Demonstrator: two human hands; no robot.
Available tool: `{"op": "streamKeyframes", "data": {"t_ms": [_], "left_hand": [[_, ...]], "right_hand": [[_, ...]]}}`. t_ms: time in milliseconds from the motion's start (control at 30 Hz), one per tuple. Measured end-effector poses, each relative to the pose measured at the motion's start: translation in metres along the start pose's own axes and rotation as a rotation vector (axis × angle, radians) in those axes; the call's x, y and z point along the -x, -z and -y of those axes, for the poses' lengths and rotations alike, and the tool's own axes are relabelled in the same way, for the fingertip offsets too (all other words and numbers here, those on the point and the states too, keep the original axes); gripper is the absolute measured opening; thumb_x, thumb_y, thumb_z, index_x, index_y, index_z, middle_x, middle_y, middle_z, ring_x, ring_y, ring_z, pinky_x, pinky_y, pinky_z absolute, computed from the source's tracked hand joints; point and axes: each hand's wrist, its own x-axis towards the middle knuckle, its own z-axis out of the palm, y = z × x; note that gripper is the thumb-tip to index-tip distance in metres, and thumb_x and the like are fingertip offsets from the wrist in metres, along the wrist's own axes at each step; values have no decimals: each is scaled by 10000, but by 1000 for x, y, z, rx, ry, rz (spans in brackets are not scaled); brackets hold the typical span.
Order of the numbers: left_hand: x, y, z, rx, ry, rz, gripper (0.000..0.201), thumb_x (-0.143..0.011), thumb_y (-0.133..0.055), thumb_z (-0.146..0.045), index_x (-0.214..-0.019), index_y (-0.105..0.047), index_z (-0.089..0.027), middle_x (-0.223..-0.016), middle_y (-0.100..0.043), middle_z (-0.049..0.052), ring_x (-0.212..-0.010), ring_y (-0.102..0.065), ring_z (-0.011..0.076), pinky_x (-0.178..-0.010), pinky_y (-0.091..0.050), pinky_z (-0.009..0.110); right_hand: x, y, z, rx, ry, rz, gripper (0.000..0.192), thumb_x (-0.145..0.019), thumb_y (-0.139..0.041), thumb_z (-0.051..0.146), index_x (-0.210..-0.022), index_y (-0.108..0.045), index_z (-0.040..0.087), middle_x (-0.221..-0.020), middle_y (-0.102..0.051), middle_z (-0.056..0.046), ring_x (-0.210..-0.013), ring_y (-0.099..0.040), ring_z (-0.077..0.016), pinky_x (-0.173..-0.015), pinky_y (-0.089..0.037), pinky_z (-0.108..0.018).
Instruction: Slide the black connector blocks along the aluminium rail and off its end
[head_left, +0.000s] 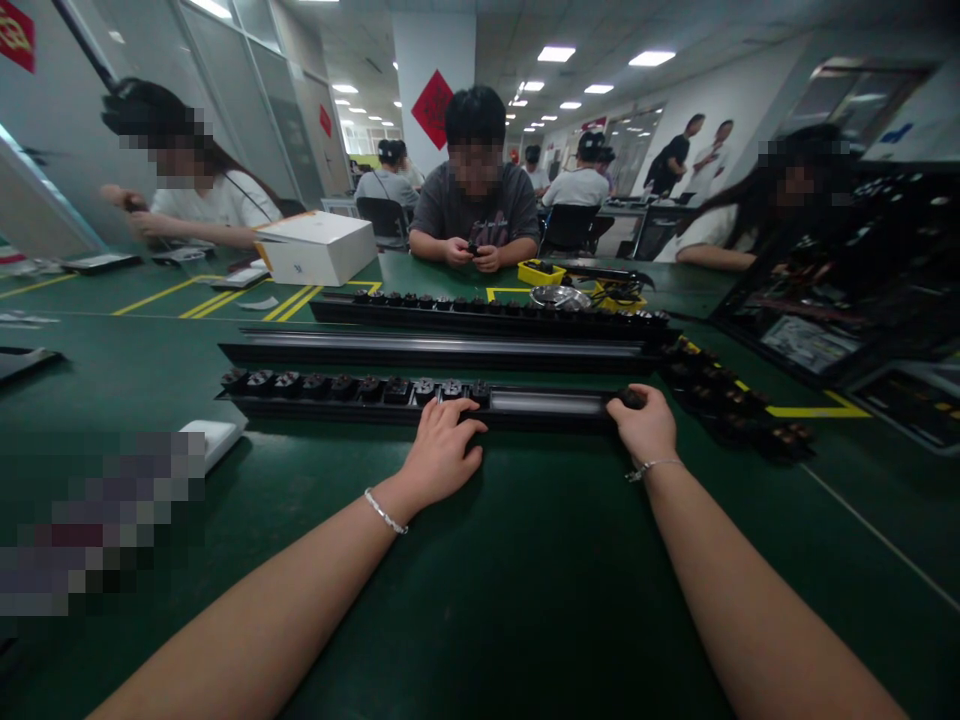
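Observation:
A long black track (540,422) lies across the table before me, its bare channel showing on the right half. Small black round-topped modules (343,388), several of them, sit in a row along its left half. My left hand (446,450) rests at the front edge of the track by the last modules of the row, fingers spread. Over the right end of the track, my right hand (649,425) pinches a small black module (631,398) between thumb and fingers. Part of that module is hidden by the hand.
Behind lie a second black track (450,348) and a third track (480,310) with modules. Loose modules (720,390) sit at right. A white box (319,248), yellow trays (541,272) and a white power strip (214,445) are on the table. Co-workers sit opposite and at both sides.

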Motion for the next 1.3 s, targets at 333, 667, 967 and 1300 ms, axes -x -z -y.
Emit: {"op": "streamKeyframes", "data": {"t_ms": [333,667,967,1300], "left_hand": [[0,0,0,-1,3,-2,247,-787,-549,-239,-1015,-646,-235,-1266,-511,76,-1240,-420,255,-1125,-191,535],[1,0,-1,4,-1,-2,248,-792,-546,-241,-1020,-643,-239,-1263,-513,72,-1240,-420,258,-1122,-190,546],[1,0,0,7,-5,-10,245,-788,-553,-247,-1015,-645,-239,-1264,-513,73,-1237,-422,265,-1119,-201,550],[1,0,0,3,-10,-11,240,-790,-554,-239,-1014,-642,-231,-1261,-510,76,-1235,-420,258,-1118,-199,541]], "right_hand": [[-8,1,-8,-36,-44,-29,481,-561,-630,323,-1022,-603,190,-963,-625,-64,-835,-568,-209,-809,-455,-380],[-12,5,-11,-21,-68,-39,467,-558,-638,327,-1007,-616,200,-955,-626,-52,-815,-562,-194,-809,-456,-374],[-14,8,-12,-26,-58,-64,442,-539,-644,304,-967,-627,195,-919,-621,-50,-784,-547,-190,-806,-451,-384],[-21,42,-12,84,-69,-203,382,-608,-603,327,-969,-587,203,-905,-595,-65,-811,-524,-201,-814,-418,-351]]}}
